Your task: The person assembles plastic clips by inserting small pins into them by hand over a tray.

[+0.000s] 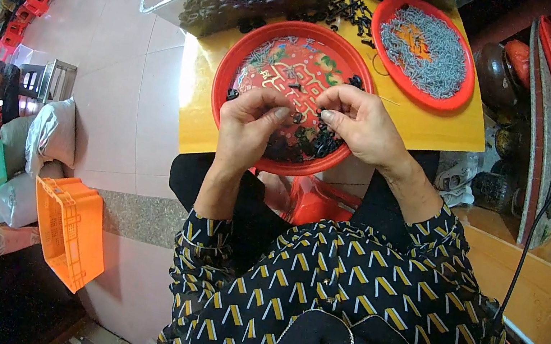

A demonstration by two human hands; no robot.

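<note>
My left hand (247,123) and my right hand (364,127) face each other over a round red tray (226,65) with a printed bottom. Thumb and fingertips are pinched together on both. Dark bits show at the fingertips, too small and covered to name. Under and between my hands lie many small black plastic pieces (327,144), heaped at the tray's near side. Grey screws (262,57) are scattered at its far left. To the right a second red tray (380,25) holds a heap of similar grey screws (433,60).
Both trays rest on a yellow tabletop (199,108). Beyond stands a clear bin (165,4) full of black rings, with loose black pieces (350,9) beside it. An orange crate (72,233) sits on the floor at left. A black cable (538,216) hangs at right.
</note>
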